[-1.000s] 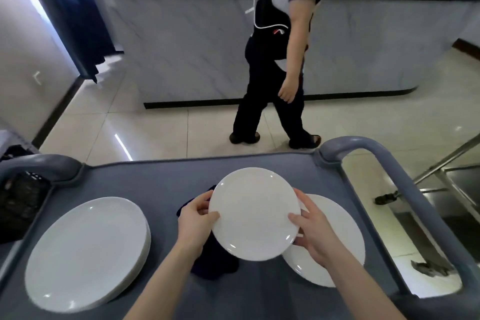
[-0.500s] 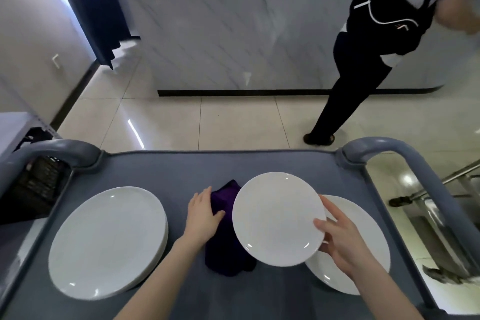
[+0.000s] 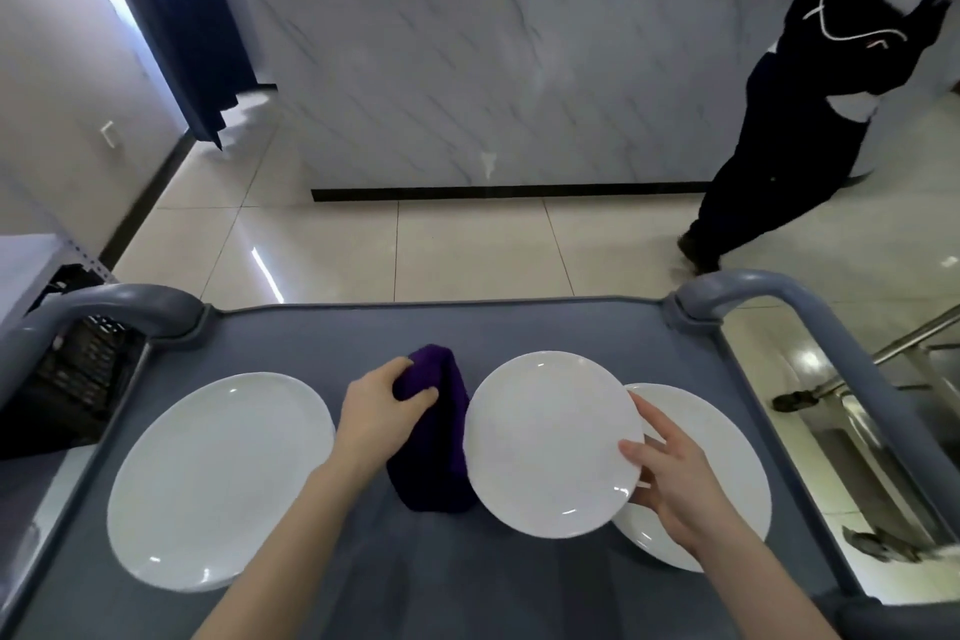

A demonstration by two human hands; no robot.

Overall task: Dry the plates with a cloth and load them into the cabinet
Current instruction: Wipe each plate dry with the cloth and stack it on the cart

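Left hand (image 3: 382, 418) curls around the top of the purple cloth (image 3: 434, 463), which stands bunched on the grey cart (image 3: 322, 343). Right hand (image 3: 675, 483) grips the white plate (image 3: 550, 442) by its right rim, thumb on top, held tilted over another plate (image 3: 727, 437). Plate stack (image 3: 218, 478) lies left of the cloth. Another person (image 3: 769, 146) stands far right.

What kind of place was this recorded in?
Likely a restaurant or canteen service area: a grey cart carrying stacked white plates, facing a long marble-fronted counter.
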